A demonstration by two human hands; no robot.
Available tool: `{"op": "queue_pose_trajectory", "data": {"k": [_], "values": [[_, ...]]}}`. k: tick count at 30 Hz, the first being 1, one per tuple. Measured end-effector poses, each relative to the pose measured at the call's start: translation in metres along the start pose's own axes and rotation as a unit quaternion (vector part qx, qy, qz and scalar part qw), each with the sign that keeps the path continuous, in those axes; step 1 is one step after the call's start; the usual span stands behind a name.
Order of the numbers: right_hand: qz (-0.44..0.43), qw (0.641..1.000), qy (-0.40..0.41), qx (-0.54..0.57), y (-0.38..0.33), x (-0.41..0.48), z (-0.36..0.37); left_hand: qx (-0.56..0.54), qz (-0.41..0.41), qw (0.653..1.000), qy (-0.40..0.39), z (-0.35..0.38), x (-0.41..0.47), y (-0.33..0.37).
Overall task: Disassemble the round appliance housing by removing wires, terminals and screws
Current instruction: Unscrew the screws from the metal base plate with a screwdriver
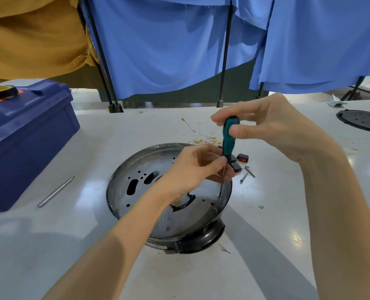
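I see the round housing [153, 161] sitting mid-way on the white surface [93, 135], open side up. The right hand [272, 128] pinches the top of the green screwdriver [229, 137] handle, fingers [224, 118] and thumb curled on it. The left hand [192, 169] pinches the shaft just below the handle. The tip stands on a screw [220, 195] near the housing's right rim. Loose screws [248, 173] and wires [203, 138] lie just behind the housing, and a blue toolbox [28, 137] sits to the left.
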State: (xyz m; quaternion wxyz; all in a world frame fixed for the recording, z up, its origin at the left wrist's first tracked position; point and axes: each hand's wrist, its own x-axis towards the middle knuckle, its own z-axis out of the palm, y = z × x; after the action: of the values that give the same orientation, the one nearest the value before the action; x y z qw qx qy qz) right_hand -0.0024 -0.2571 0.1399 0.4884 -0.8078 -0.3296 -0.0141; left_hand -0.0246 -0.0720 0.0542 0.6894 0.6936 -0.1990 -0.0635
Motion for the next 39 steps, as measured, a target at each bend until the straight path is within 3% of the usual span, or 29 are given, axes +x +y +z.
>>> {"op": "queue_pose_trajectory", "data": {"k": [5,9,12,15,19,24,31,35,39], "values": [[-0.033,0.998,0.045,-0.013,0.001,0.005,0.006,0.019,0.004,1.000,-0.007,0.002,-0.001,0.002],[-0.017,0.999,-0.004,0.045,0.004,0.003,0.004,0.013,-0.001,1.000,-0.007,0.001,-0.001,0.002],[-0.008,1.000,0.003,-0.027,0.005,0.005,0.007,-0.003,-0.005,1.000,0.013,0.000,0.000,0.003],[-0.031,0.998,0.040,-0.028,0.008,0.011,0.012,0.014,0.000,1.000,-0.002,0.002,-0.001,0.003],[-0.025,0.998,-0.003,0.065,0.010,0.006,0.007,0.006,0.008,1.000,-0.010,0.001,-0.002,0.003],[-0.013,1.000,-0.018,-0.008,0.007,0.007,0.007,0.004,-0.004,1.000,0.007,0.002,0.000,0.002],[-0.049,0.994,-0.035,0.086,0.013,0.003,0.001,-0.003,-0.004,0.999,-0.049,0.003,-0.002,0.003],[-0.026,0.998,-0.050,0.029,0.011,0.004,0.002,-0.025,-0.023,0.999,-0.028,0.004,-0.001,0.004],[-0.040,0.999,0.000,0.010,0.011,0.008,0.005,-0.009,-0.014,0.999,-0.033,0.004,-0.001,0.004]]}}
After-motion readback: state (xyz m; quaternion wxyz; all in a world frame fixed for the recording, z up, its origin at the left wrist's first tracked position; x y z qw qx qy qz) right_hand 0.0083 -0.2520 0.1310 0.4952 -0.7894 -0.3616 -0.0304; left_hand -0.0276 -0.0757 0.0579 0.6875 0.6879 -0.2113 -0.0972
